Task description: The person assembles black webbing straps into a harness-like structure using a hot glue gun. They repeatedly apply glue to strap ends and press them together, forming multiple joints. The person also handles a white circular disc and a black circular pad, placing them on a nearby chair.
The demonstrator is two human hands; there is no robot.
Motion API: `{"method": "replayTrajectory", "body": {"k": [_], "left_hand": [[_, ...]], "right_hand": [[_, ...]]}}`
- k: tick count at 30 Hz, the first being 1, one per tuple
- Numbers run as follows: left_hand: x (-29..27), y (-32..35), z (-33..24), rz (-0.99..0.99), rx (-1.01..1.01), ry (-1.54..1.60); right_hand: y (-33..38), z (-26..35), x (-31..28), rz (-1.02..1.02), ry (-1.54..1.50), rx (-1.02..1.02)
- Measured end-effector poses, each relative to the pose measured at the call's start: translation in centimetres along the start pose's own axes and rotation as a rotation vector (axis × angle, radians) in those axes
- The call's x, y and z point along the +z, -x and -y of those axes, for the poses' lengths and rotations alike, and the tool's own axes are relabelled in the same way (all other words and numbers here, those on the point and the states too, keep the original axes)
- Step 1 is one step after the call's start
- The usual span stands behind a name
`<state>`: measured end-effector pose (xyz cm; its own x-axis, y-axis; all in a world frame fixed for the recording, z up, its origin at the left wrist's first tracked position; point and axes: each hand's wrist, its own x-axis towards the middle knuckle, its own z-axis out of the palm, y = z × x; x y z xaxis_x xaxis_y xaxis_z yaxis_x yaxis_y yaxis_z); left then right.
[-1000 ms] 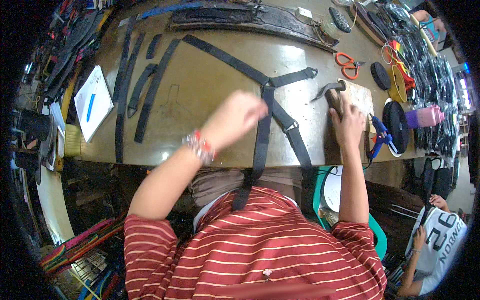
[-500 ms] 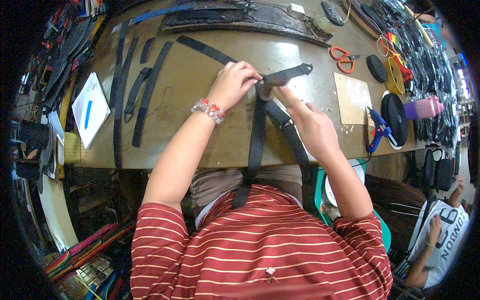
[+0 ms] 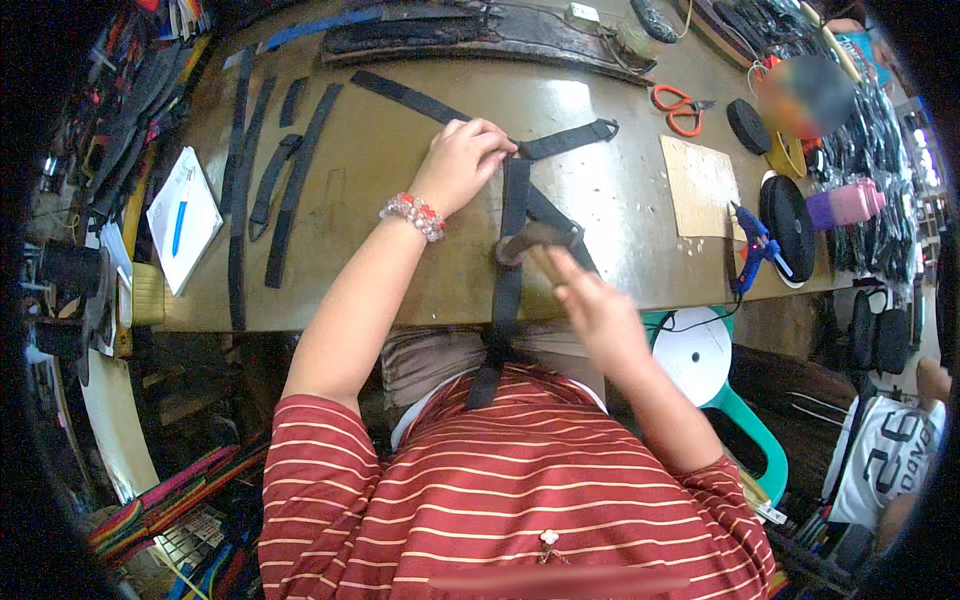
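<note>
My left hand (image 3: 462, 165) rests on the table with thumb and fingers pinched on the joint of a black webbing strap (image 3: 514, 195). From that joint one strap arm (image 3: 565, 140) reaches right to a ring or buckle, and another length (image 3: 405, 97) runs to the upper left. The long strap also hangs over the table edge onto my lap. My right hand (image 3: 603, 315) grips a hammer (image 3: 527, 242), smeared by motion, its head above the long strap and nearer to me than my left fingers.
Several loose black straps (image 3: 300, 190) lie on the left beside a white pad (image 3: 184, 222) with a blue pen. On the right are orange-handled scissors (image 3: 680, 110), cardboard (image 3: 698, 186), a blue glue gun (image 3: 757, 250) and a black webbing roll (image 3: 785, 230). A green stool (image 3: 755, 445) stands below.
My right hand has swung the hammer back toward me, away from the strap joint. My left hand keeps its pinch in nearly the same place.
</note>
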<state>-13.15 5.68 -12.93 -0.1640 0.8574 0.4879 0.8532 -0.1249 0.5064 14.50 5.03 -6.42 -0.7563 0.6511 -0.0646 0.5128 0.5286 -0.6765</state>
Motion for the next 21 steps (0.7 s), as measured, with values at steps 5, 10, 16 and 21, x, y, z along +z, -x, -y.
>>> {"method": "replayTrajectory", "body": {"k": [5, 10, 16, 21], "left_hand": [[-2.4, 2.0, -4.3, 0.146, -0.276, 0.269], [-2.1, 5.6, -9.0, 0.275, -0.216, 0.032], [-1.4, 6.4, -9.9, 0.235, -0.234, -0.072], [-2.1, 5.9, -10.2, 0.312, -0.226, -0.033]], "right_hand": [[-1.9, -5.9, -3.2, -0.516, 0.251, -0.173], [-3.7, -6.9, -4.4, -0.619, 0.735, -0.128], [-3.9, -4.2, 3.0, -0.379, 0.260, -0.532], [-4.4, -5.5, 4.4, -0.495, 0.215, -0.598]]}}
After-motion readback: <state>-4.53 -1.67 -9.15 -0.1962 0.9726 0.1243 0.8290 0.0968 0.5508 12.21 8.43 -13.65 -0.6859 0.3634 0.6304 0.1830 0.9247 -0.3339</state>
